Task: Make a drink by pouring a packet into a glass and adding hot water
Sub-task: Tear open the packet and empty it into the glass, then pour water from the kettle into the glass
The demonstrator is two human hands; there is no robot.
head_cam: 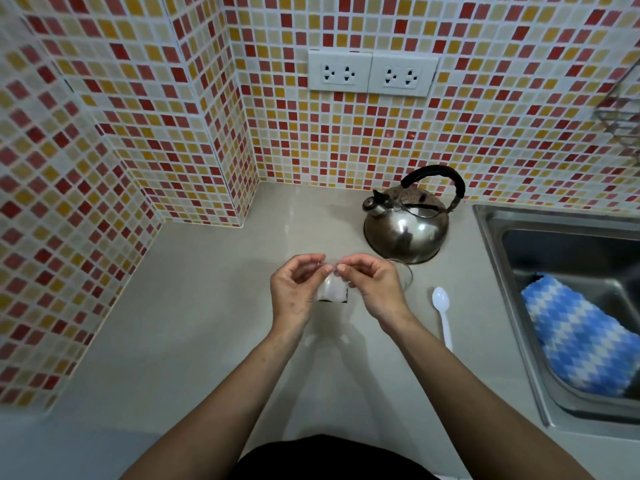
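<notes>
Grey worktop (194,317), mosaic-tiled corner | sink (540,233): one blue-white cloth (581,344) | one packet (333,289), white contents, hanging upright above worktop, top pinched by left hand (294,292) and right hand (375,289) | one glass (406,276) behind right hand, contents unclear | one kettle (407,223) | one spoon (443,315), bowl away.

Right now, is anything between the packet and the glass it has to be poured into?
Only the right hand. It and the left hand hold the packet; the glass sits right behind the right hand.
</notes>
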